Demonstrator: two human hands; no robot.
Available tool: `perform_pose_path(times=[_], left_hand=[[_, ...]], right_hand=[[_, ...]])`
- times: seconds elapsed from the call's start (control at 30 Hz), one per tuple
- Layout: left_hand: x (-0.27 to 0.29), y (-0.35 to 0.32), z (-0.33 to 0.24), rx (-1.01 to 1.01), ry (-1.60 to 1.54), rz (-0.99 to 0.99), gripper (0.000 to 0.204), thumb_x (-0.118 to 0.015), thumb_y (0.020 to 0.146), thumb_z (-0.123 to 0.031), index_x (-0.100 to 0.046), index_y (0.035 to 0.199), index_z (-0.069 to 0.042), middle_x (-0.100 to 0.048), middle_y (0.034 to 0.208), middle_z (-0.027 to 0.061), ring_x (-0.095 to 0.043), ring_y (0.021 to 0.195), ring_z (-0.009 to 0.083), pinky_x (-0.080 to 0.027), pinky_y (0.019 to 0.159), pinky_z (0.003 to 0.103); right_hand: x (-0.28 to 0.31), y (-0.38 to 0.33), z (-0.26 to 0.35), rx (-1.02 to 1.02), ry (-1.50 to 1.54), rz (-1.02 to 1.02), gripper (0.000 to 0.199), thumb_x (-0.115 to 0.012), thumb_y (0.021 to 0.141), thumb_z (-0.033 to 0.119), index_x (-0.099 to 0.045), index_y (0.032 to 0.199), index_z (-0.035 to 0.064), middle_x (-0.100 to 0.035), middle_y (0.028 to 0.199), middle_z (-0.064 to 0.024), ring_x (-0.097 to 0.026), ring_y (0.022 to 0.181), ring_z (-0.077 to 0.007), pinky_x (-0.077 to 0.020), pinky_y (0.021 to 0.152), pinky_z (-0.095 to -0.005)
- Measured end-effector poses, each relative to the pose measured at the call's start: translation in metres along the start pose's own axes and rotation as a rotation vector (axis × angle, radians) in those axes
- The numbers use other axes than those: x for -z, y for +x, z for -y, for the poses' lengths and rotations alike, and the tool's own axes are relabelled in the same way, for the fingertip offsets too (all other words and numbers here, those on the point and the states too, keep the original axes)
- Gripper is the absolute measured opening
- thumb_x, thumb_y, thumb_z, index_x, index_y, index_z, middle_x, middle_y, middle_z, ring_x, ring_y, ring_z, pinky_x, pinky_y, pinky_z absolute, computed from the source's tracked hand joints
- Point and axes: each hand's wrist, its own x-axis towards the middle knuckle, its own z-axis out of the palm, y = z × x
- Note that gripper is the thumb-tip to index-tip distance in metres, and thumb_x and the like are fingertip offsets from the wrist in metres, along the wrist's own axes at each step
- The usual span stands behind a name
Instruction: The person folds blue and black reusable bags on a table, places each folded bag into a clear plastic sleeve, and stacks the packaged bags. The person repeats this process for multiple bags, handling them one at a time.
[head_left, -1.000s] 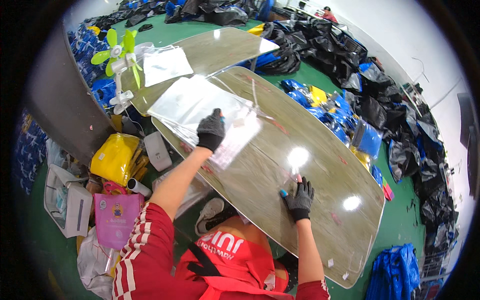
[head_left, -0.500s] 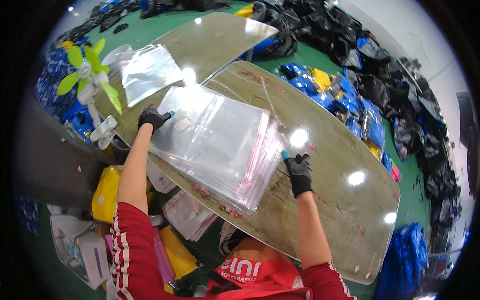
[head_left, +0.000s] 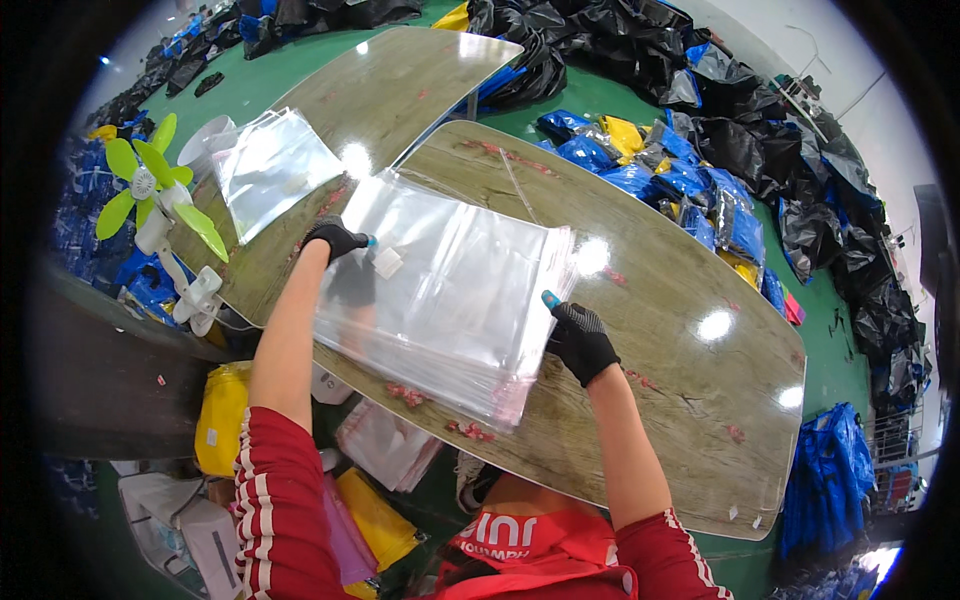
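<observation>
A stack of clear plastic bags (head_left: 450,275) lies flat on the table, a small white label (head_left: 387,262) near its left edge. Both hands wear black dotted gloves with blue thumb tips. At the stack's left edge is my left hand (head_left: 336,238), closed on the bags, its thumb on top and its fingers partly hidden. My right hand (head_left: 582,342) is closed at the right edge, where pinkish strips run along the bags. Its thumb lies over that edge, and the fingertips are out of sight.
A wood-patterned table (head_left: 690,420) carries the stack. On the left, a green-bladed fan (head_left: 150,185) stands near a separate clear bag (head_left: 275,165). Blue and yellow packages (head_left: 650,170) and black bags (head_left: 780,160) are piled beyond. More bags (head_left: 390,440) lie below the table's near edge.
My right hand has moved left onto the stack's edge, from a spot just off it. The fanned right edges now lie closer together. My left hand has shifted slightly right.
</observation>
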Motion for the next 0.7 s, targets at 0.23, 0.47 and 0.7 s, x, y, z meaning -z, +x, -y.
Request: perform_pose_path(times=[0.23,0.47,0.7], left_hand=[[-0.013,-0.014,-0.014,0.046,0.122,-0.163,0.100,-0.067,0.062,-0.072,-0.050,0.127,0.002,-0.054,0.126,0.0239,-0.054,0.116,0.0320,-0.044,0.096,0.040],[-0.015,-0.009,-0.011,0.049,0.057,-0.123,0.104,-0.066,0.062,-0.074,-0.048,0.128,0.004,-0.046,0.134,0.0251,-0.048,0.123,0.0339,-0.041,0.100,0.041],[-0.024,-0.041,-0.015,-0.020,0.050,-0.165,0.101,-0.065,0.061,-0.074,-0.048,0.131,-0.003,-0.042,0.135,0.0225,-0.043,0.125,0.0367,-0.036,0.103,0.044]], right_hand=[[-0.015,0.042,-0.004,0.166,-0.567,-0.213,0.070,-0.075,0.067,0.060,-0.060,0.075,-0.0086,-0.057,0.063,-0.0101,-0.052,0.060,-0.0174,-0.0436,0.056,-0.0336],[-0.026,0.041,-0.002,0.210,-0.212,-0.175,0.028,-0.071,0.078,0.016,-0.064,0.096,-0.0045,-0.066,0.080,-0.0086,-0.057,0.068,-0.0168,-0.0479,0.065,-0.0337],[-0.020,-0.025,0.022,0.534,-0.505,0.008,0.019,-0.068,0.080,0.016,-0.066,0.083,-0.0026,-0.063,0.067,-0.0052,-0.055,0.061,-0.0121,-0.0462,0.059,-0.0317]])
